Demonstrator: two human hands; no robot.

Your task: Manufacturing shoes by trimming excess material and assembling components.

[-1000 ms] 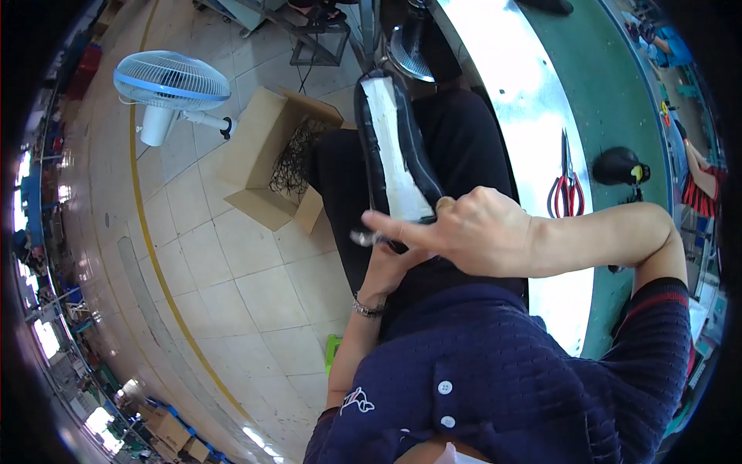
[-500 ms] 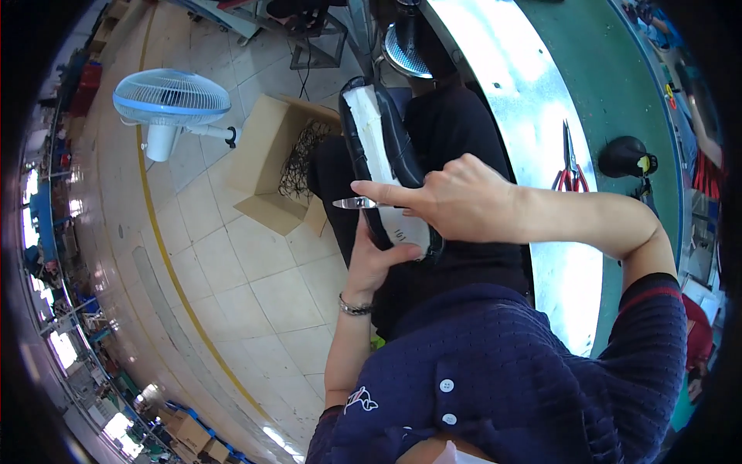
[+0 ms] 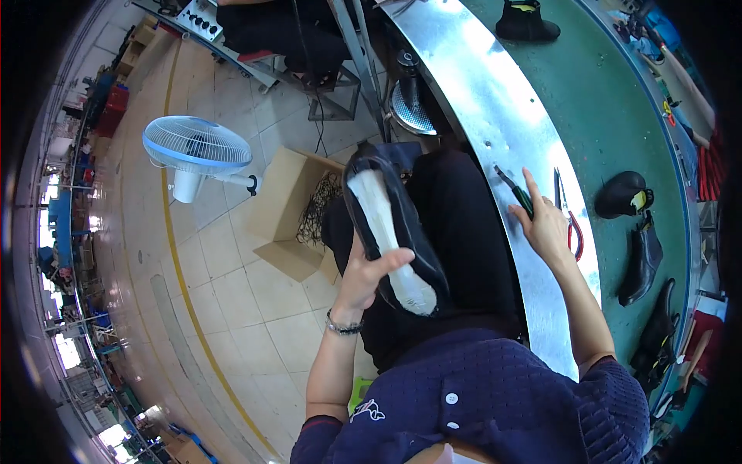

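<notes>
A black shoe [image 3: 411, 232] is tilted over my lap, its underside with a long whitish strip [image 3: 378, 206] turned up. My left hand [image 3: 366, 277] is closed around its side, thumb across the strip, other fingers hidden behind. Over the metal bench strip, my right hand [image 3: 546, 230] has its index finger stretched out and thumb apart. Between them is the end of a small hand tool's dark green handle [image 3: 516, 192]; its narrow metal tip points away from me. Red-handled pliers [image 3: 573, 232] lie beside that hand, partly hidden by it.
Several black shoes [image 3: 640, 261] stand along the green bench surface [image 3: 576, 116] to the right. A cardboard box [image 3: 292, 203] with dark, tangled strands sits left of my legs. Beyond it is a white and blue fan [image 3: 198, 145]. Another person's dark-clothed legs [image 3: 270, 35] are at the top.
My right hand has left the shoe and moved right to the bench, with the green-handled tool now there. My left hand still holds the shoe, now lower in view. The view has shifted.
</notes>
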